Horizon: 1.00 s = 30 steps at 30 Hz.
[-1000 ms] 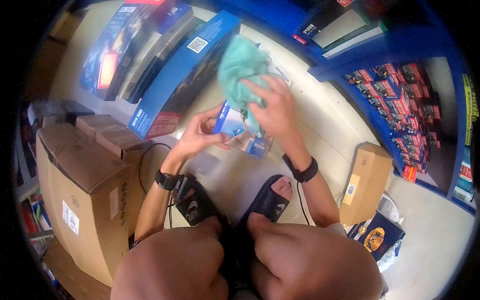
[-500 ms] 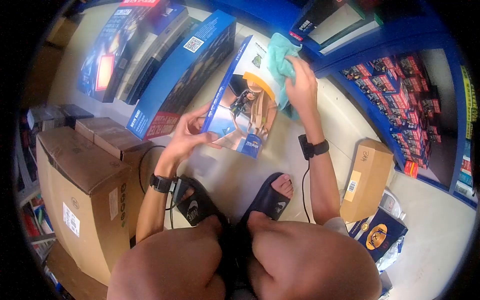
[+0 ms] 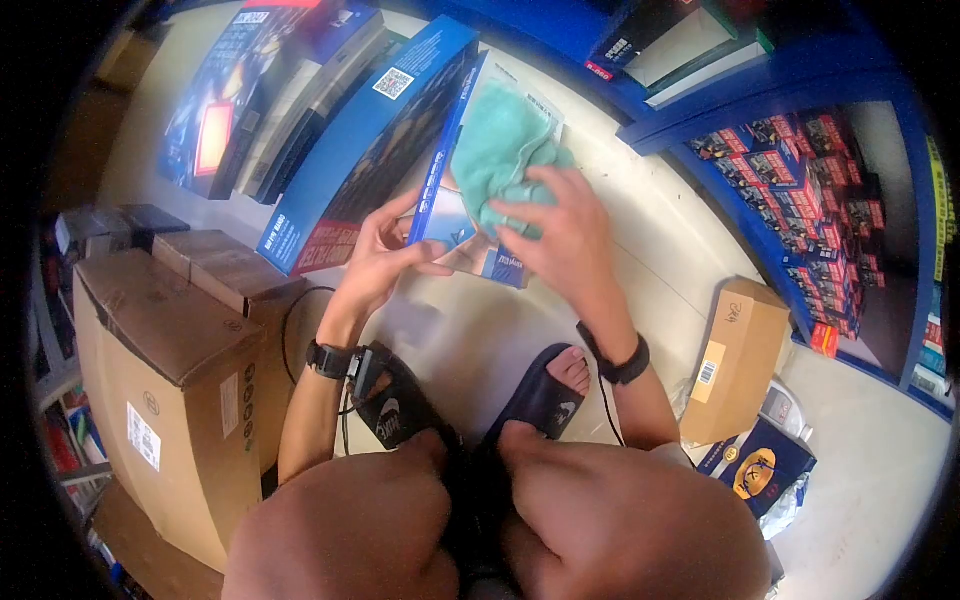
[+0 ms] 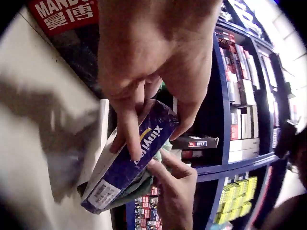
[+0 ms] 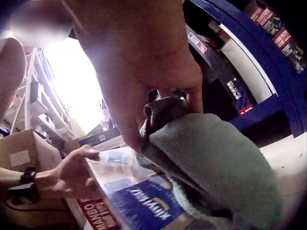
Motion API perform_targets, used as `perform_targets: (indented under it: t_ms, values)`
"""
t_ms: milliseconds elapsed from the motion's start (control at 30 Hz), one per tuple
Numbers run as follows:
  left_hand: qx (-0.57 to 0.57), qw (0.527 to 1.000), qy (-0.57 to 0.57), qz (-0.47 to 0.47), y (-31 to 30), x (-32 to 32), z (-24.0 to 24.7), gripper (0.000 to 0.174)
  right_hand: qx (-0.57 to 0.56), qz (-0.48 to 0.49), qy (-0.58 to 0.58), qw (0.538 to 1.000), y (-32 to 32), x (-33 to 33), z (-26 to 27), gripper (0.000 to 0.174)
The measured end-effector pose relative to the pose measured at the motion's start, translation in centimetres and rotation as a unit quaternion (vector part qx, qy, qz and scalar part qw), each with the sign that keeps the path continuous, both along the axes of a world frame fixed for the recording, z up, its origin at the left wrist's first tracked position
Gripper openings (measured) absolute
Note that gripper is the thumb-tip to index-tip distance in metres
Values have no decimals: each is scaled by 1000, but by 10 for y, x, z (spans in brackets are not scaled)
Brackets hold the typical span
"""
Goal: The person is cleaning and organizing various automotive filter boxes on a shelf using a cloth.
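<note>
A flat blue-edged box (image 3: pixel 428 190) with a picture front is held up off the floor by its lower left side. The left hand (image 3: pixel 378 262) grips it, thumb on the front; in the left wrist view that hand (image 4: pixel 153 72) clasps the box's blue printed side (image 4: pixel 152 136). A green cloth (image 3: pixel 500 150) covers much of the box's face, with the right hand (image 3: pixel 568 235) pinching it. In the right wrist view the bunched cloth (image 5: pixel 216 163) hangs from the fingers of the right hand (image 5: pixel 148 76), over the box's front (image 5: pixel 144 203).
Large blue boxes (image 3: pixel 370 140) lean at the upper left. Brown cartons (image 3: pixel 160 330) stand on the left, another carton (image 3: pixel 733 360) lies at the right by a dark blue package (image 3: pixel 757 468). Blue shelving (image 3: pixel 800 95) holds stacked small red boxes (image 3: pixel 785 185). Sandalled feet (image 3: pixel 540 392) are below the hands.
The right hand and cloth have moved left and down from the box's right edge onto its face. The left hand still grips the box, which has tilted and shifted slightly.
</note>
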State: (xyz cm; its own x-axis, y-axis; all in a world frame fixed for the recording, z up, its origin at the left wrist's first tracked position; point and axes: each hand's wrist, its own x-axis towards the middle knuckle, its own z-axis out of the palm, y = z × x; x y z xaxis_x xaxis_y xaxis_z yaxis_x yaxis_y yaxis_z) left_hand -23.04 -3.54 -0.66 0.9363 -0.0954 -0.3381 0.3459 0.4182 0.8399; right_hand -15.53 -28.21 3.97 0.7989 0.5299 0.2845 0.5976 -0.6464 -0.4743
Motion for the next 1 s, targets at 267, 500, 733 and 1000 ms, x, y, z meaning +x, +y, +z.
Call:
perform_targets:
  t_ms: [267,500,733,1000]
  values:
    - [-11,1000,-5,-3,-3,-9,-14,86,11,-14,-30,999,6,-28,-11,36]
    - [-48,998,-4,-29,7,-21,-13,85,-33,-122,-68,990,-30,77,-58,43]
    - [-44,999,-15,9,0,-2,-3,84,-12,-35,-22,999,-31,24,-40,42]
    - [-39,999,-29,17,-9,13,11,76,-24,81,36,996,-29,-58,-3,46]
